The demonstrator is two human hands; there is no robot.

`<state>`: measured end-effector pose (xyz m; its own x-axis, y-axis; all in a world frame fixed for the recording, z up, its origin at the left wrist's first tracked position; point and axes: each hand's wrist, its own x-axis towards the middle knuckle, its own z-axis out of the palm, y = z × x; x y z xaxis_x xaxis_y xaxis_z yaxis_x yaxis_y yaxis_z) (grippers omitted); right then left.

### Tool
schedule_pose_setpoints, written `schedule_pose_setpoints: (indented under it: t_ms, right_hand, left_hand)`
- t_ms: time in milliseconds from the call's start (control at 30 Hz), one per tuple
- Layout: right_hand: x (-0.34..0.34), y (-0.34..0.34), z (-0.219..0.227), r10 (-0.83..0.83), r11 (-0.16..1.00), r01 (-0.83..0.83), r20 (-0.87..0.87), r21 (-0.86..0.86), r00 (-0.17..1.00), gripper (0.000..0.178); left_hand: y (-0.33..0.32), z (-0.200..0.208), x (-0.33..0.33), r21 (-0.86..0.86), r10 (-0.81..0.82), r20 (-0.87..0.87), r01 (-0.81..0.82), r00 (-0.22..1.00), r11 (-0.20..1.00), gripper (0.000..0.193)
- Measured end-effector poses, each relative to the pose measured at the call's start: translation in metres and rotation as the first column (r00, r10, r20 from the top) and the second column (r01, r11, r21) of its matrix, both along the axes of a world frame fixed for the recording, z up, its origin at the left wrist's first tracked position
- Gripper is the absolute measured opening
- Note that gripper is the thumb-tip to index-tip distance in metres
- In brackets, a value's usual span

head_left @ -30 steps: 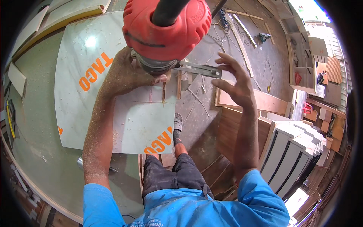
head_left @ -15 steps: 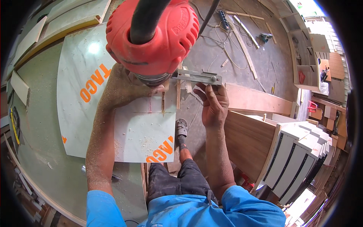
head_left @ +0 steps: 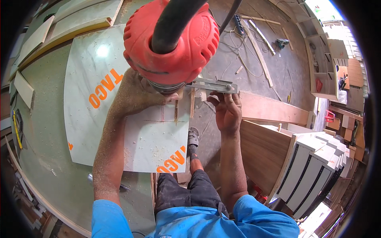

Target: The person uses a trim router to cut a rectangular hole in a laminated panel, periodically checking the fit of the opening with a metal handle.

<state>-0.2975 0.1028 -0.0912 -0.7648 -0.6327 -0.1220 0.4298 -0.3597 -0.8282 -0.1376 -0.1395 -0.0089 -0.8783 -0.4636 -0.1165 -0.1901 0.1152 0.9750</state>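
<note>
A red trim router [head_left: 139, 45] with a black cord stands on a white marble-patterned panel [head_left: 154, 152]. My left hand [head_left: 147, 95] is wrapped round its lower body, partly hidden beneath the red housing. A metal edge guide [head_left: 210, 84] reaches out from the router's right side past the panel's edge. At the guide's outer end my right hand [head_left: 229, 111] pinches it with thumb and fingers, just below the knob. A short brown groove [head_left: 176, 111] shows in the panel near reddish marking lines, with wood chips scattered about. The router's bit is hidden.
The panel lies on a greenish worktable [head_left: 43, 131]. Wooden strips [head_left: 260, 59], cables and a power strip [head_left: 239, 24] lie on the floor beyond. At the right stand a wood-grain board [head_left: 266, 152] and a stack of white drawer-like parts [head_left: 307, 170].
The whole view has shifted slightly, so the router, panel and hands appear a little farther right and lower. Both hands keep their hold.
</note>
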Motion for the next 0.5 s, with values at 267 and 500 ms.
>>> schedule_pose_setpoints:
  t_ms: [267,500]
  right_hand:
    - [0.003,-0.003,-0.005,0.154,0.938,-0.033,0.329,-0.344,0.932,0.026]
    - [0.002,-0.010,-0.001,0.037,0.980,0.030,0.334,-0.194,0.942,0.025]
  left_hand:
    - [-0.001,0.001,-0.002,-0.054,-0.066,0.040,0.068,0.997,0.996,0.074]
    - [-0.004,-0.002,0.000,0.014,-0.057,0.020,0.057,0.998,0.998,0.072]
